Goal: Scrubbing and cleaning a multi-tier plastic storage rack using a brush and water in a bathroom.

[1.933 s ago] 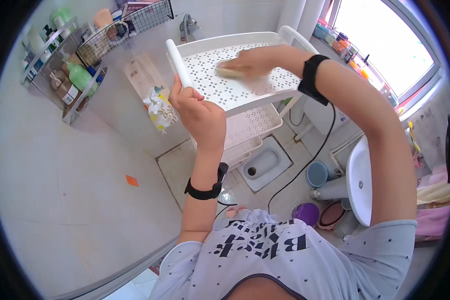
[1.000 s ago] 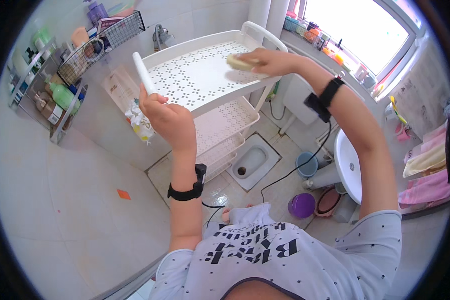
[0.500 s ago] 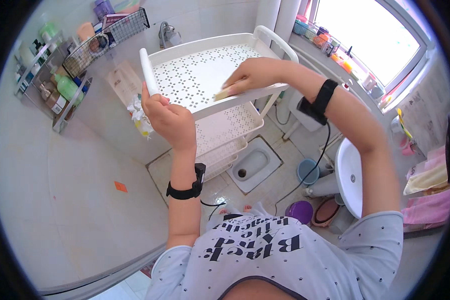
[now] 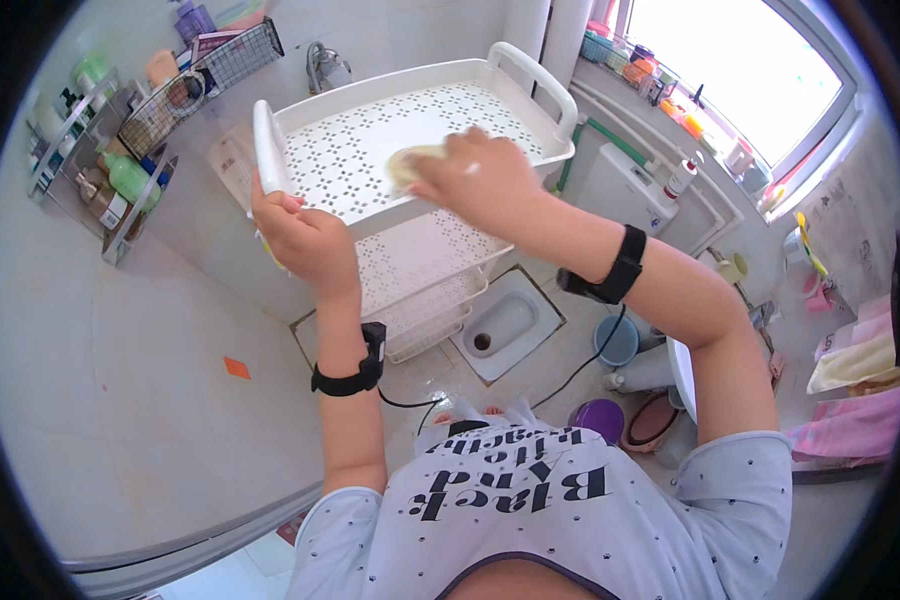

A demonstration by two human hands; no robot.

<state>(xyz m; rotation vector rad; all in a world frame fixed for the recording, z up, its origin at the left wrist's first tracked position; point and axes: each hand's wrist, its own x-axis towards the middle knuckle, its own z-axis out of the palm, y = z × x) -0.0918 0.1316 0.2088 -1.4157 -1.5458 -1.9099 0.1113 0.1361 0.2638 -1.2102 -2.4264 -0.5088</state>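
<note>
A white multi-tier plastic rack (image 4: 335, 165) with a perforated top tray stands in front of me. My left hand (image 4: 308, 238) is closed around its near left corner, just below the white side handle (image 4: 268, 150). Over the top tray, my right hand (image 4: 482, 182) grips a pale yellow sponge (image 4: 406, 166), blurred by motion. The sponge is at the tray's middle; whether it touches the surface is hard to tell. Lower perforated tiers (image 4: 410, 262) show beneath the top one. Each wrist wears a black strap with a small device and cable.
A squat toilet (image 4: 505, 325) is set in the tiled floor beyond my feet. To its right are a blue bucket (image 4: 616, 340), a purple tub (image 4: 600, 420) and a white washbasin (image 4: 682, 375). Bottles fill a corner shelf (image 4: 120, 215) at left. A faucet (image 4: 325, 68) sits behind the rack.
My right hand and the sponge have swept left and away from me, off the near rim toward the tray's middle. My left hand and the rack have shifted slightly left in view.
</note>
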